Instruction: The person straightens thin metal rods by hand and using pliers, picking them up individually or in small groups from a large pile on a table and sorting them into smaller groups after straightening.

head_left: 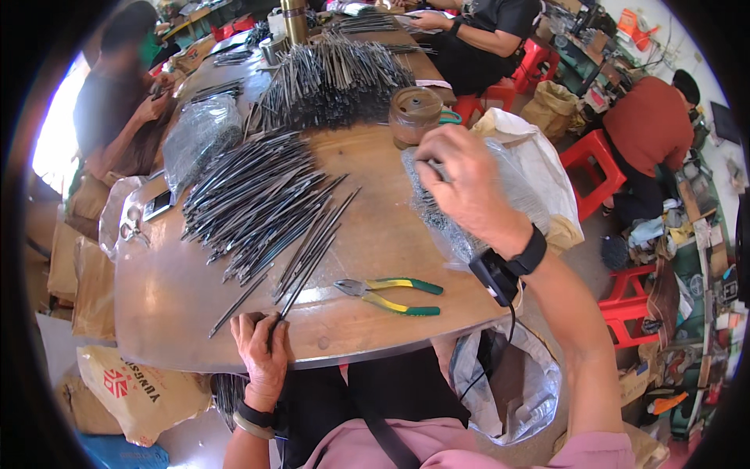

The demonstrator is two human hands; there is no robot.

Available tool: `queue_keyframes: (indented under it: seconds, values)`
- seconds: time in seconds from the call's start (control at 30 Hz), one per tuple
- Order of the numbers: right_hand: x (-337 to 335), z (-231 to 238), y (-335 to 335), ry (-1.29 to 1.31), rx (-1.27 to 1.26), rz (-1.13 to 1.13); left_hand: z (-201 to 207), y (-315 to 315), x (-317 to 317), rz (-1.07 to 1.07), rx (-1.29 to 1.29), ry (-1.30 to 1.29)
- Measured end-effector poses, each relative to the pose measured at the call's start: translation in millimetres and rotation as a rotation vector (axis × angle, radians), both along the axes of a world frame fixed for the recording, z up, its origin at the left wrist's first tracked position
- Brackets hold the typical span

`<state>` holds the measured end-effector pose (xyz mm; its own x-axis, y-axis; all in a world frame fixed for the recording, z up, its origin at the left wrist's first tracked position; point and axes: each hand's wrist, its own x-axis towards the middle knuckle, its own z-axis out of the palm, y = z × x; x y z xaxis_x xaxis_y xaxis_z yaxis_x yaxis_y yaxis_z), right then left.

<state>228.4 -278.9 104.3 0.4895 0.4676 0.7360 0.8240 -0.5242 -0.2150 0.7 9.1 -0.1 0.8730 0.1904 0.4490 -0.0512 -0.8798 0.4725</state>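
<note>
My left hand (262,350) is at the table's front edge, fingers bent around the near end of a thin dark metal rod (308,272). Several similar loose rods lie beside it. Beyond them spreads a large pile of dark rods (250,195). My right hand (469,184) is raised over a clear plastic bag (449,223) of small grey metal pieces, its fingers curled together and slightly blurred. What those fingers hold, if anything, I cannot make out. Pliers (391,295) with yellow-and-green handles lie on the wood between my hands.
A brown lidded jar (415,116) stands behind my right hand. Farther back are a taller rod heap (328,82) and a metal flask (294,22). Scissors (133,224) and a phone (158,205) lie at left. Co-workers sit around; red stools (591,172) stand at right.
</note>
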Motion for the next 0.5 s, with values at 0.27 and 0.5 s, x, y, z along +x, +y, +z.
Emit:
queue_keyframes:
  seconds: [0.27, 0.5]
  values:
    - [-29, 25, 3, -0.073, -0.55, -0.185, 3, 0, 4, -0.044, -0.02, -0.024]
    - [-82, 88, 26, -0.009, -0.331, -0.205, 24, 34, -16, -0.141, -0.111, 0.101]
